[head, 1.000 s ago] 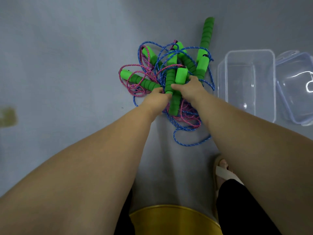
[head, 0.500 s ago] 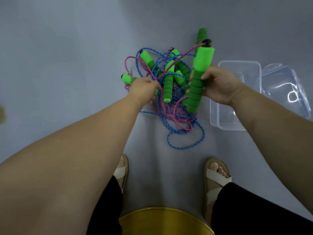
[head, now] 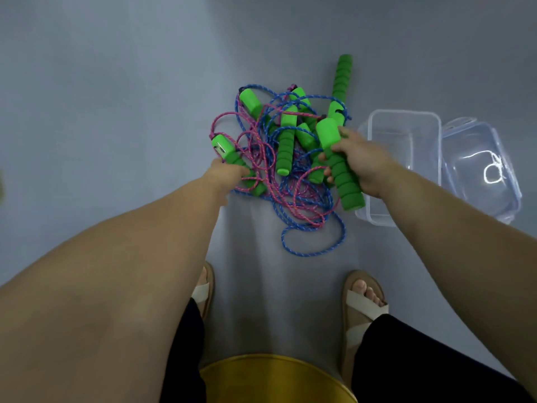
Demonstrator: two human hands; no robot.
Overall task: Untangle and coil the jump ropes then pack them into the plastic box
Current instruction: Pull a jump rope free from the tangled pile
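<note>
A tangle of blue and pink jump ropes [head: 293, 196] with several green foam handles lies on the grey floor in front of me. My right hand [head: 360, 161] grips one green handle [head: 338, 167] at the pile's right side, its top end tilted away from me. My left hand [head: 225, 177] holds another green handle [head: 229, 154] at the pile's left side, with pink rope looped around it. The clear plastic box [head: 404, 167] stands open just right of my right hand.
The box's clear lid [head: 479, 170] lies right of the box. One long green handle [head: 341, 80] points away at the back of the pile. My sandalled feet [head: 363, 301] stand near the ropes, and a yellow round object [head: 276, 379] sits below me.
My right hand has lowered its handle from held high to nearer the pile. My left hand has taken hold of the left handle. The view has pulled back from the ropes.
</note>
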